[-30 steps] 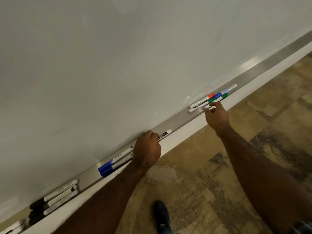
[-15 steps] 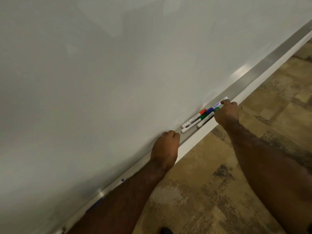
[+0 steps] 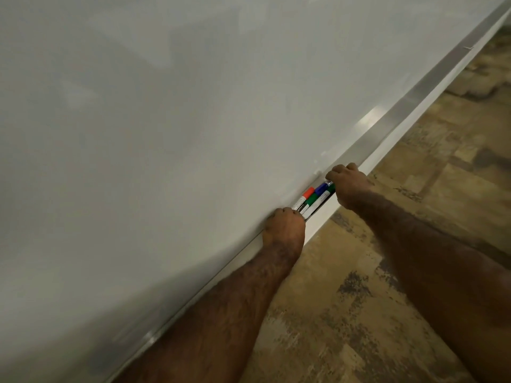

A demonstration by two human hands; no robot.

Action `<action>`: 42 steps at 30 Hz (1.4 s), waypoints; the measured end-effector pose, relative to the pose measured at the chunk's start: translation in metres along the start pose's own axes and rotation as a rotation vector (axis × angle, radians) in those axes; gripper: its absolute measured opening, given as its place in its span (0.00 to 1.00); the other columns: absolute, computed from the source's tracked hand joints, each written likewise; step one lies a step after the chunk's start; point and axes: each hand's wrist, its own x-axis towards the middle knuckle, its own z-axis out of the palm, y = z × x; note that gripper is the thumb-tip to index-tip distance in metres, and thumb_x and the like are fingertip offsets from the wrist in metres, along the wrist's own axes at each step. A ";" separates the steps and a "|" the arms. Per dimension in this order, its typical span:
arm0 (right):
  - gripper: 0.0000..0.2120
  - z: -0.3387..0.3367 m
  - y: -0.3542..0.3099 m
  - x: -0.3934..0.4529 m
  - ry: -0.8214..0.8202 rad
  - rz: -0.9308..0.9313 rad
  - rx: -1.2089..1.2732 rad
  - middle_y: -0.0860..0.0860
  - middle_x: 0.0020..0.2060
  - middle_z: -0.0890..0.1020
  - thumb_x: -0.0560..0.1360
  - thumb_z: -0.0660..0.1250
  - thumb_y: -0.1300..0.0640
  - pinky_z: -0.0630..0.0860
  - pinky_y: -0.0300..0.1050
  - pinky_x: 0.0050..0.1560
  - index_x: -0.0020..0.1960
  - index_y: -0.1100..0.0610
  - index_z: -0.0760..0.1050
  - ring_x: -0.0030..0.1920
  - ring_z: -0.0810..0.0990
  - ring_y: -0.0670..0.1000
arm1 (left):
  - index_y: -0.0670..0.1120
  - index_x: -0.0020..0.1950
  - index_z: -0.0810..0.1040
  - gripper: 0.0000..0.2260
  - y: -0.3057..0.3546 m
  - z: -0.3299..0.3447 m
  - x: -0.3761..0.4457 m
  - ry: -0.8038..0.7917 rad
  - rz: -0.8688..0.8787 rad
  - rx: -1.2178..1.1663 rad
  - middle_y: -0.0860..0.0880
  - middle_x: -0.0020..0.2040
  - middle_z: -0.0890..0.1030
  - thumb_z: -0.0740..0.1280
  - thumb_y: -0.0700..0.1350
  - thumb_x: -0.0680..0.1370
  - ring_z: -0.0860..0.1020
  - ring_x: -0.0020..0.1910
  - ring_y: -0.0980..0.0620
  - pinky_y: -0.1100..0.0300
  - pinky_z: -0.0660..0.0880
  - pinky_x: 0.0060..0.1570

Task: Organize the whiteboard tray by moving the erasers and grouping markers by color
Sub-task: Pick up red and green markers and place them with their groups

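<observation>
A small bundle of markers lies in the metal whiteboard tray (image 3: 409, 111): one with a red cap (image 3: 308, 193), one with a blue cap (image 3: 321, 187) and green-capped ones (image 3: 313, 200). My left hand (image 3: 284, 229) is curled at the bundle's left end, fingers over the white barrels. At the bundle's right end my right hand (image 3: 349, 186) has its fingers bent over the marker tips. The two hands hold the bundle from both ends. No eraser is in view.
The whiteboard (image 3: 193, 120) fills the upper left. The tray runs diagonally up to the top right, bare beyond my right hand. A white ledge (image 3: 326, 217) sits below it, above a mottled brown floor (image 3: 414, 244).
My left hand has slid right along the tray until it meets the marker bundle. My right hand closed over the bundle's right end. The view shifted right, so the blue and black markers are out of frame.
</observation>
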 end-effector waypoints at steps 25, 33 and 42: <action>0.11 -0.012 -0.011 -0.007 -0.028 -0.068 -0.112 0.55 0.52 0.77 0.77 0.64 0.61 0.76 0.54 0.47 0.59 0.57 0.73 0.55 0.74 0.56 | 0.37 0.66 0.68 0.23 0.006 0.014 -0.015 -0.043 -0.297 -0.058 0.38 0.60 0.76 0.69 0.46 0.76 0.78 0.56 0.44 0.54 0.78 0.50; 0.09 -0.009 -0.024 -0.009 -0.069 -0.010 -0.202 0.54 0.49 0.81 0.76 0.66 0.58 0.76 0.51 0.48 0.55 0.57 0.78 0.54 0.75 0.54 | 0.37 0.65 0.70 0.23 0.005 0.013 -0.018 -0.020 -0.342 -0.116 0.40 0.58 0.76 0.71 0.46 0.75 0.78 0.54 0.46 0.56 0.79 0.47; 0.09 -0.012 -0.021 -0.012 -0.138 -0.106 -0.271 0.54 0.52 0.80 0.78 0.63 0.56 0.77 0.51 0.52 0.56 0.56 0.78 0.55 0.76 0.54 | 0.38 0.64 0.72 0.20 -0.001 0.017 -0.023 0.017 -0.314 -0.086 0.41 0.58 0.78 0.69 0.45 0.76 0.76 0.55 0.47 0.58 0.75 0.50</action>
